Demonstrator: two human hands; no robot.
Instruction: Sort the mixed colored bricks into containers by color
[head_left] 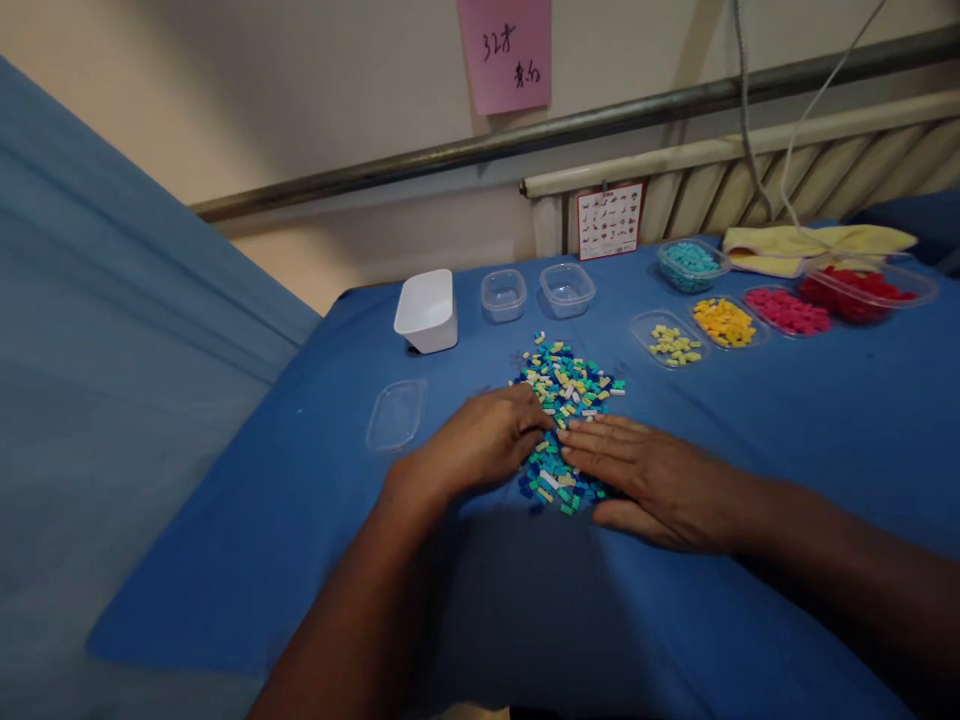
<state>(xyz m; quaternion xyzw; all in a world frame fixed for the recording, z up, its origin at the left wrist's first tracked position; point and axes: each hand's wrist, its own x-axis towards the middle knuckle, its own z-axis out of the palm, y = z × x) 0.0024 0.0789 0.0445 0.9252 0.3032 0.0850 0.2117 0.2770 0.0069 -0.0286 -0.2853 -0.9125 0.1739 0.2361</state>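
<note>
A loose pile of small plastic bricks in blue, teal, green, pale yellow and white lies in the middle of the blue cloth. At the pile's left side my left hand is closed, its fingers curled down and the thumb against them. Whatever it may hold is hidden. From the right, my right hand lies flat with fingers stretched out, their tips touching the bricks. Both hands' fingertips are close together over the middle of the pile.
Behind the pile stand a white tub and two clear containers. A clear lid lies at left. At right are containers of teal, pale yellow, orange-yellow, pink and red pieces, beside a yellow cloth.
</note>
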